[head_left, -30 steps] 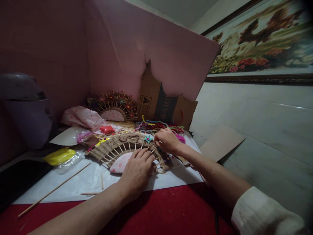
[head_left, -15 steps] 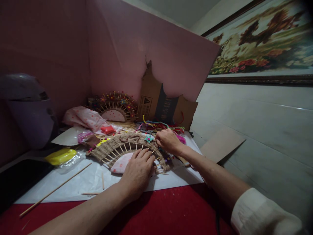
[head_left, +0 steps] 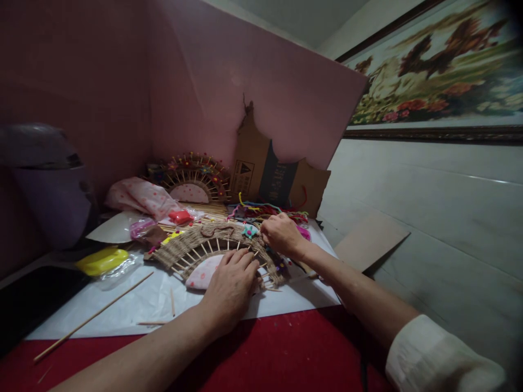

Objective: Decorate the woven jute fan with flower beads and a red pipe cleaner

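A half-round fan (head_left: 174,255) of thin sticks woven with brown twine lies on white paper, a pink dotted half-circle of fabric (head_left: 203,271) at its base. My left hand (head_left: 233,280) rests flat over the right part of that fabric, fingers stretched across the sticks. Against the fan's upper right rim, my right hand (head_left: 280,234) is closed with fingertips pinched beside a teal flower (head_left: 249,231). Whatever those fingertips hold is hidden. Dark purple bits (head_left: 281,267) sit on the woven band below the right hand.
A second decorated fan (head_left: 190,191) stands at the back near torn cardboard (head_left: 280,177). Colourful pipe cleaners (head_left: 265,208) lie behind the right hand. At left are a yellow clay packet (head_left: 103,262), a red packet (head_left: 180,217), a long stick (head_left: 93,317) and a dark flat object (head_left: 41,299).
Almost nothing differs. My right hand has shifted very slightly to the right at the fan's rim; my left hand stays on the fabric.
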A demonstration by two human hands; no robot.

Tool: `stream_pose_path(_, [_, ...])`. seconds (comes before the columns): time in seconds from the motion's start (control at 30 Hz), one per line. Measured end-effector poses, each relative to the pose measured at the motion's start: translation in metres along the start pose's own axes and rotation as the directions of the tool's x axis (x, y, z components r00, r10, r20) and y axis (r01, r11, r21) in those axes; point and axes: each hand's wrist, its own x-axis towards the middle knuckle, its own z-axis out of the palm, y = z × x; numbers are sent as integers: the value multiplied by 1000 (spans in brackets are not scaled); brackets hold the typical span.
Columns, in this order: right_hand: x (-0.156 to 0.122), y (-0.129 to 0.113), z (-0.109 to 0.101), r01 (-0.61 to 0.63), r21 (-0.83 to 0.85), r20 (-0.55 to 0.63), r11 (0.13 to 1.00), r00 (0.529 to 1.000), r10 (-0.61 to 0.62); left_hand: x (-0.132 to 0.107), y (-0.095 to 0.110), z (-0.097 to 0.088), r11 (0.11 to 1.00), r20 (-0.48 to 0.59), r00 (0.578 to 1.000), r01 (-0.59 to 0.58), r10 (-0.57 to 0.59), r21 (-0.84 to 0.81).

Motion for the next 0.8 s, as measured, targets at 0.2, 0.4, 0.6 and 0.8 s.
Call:
stream_pose_path(0.2, [-1, 0, -1, -7, -8, 5, 1000, 1000, 8, -1, 0, 1, 1000, 6, 1000, 11, -11, -2])
stream_pose_path(0.4, [-1, -2, -3, -38, -24, 3, 999, 999, 38, -1, -1, 2, 1000, 8, 1000, 14, -14, -10])
stream_pose_path(0.6, [-2, 0, -5, -9, 71, 53, 997, 999, 5, -1, -1, 0, 1000, 14, 1000, 16, -16, -14])
stream_pose_path(0.8, [-4, 3, -7, -11, 120, 47, 993, 999, 5, -1, 1, -1, 1000, 24, 999, 22, -21, -14])
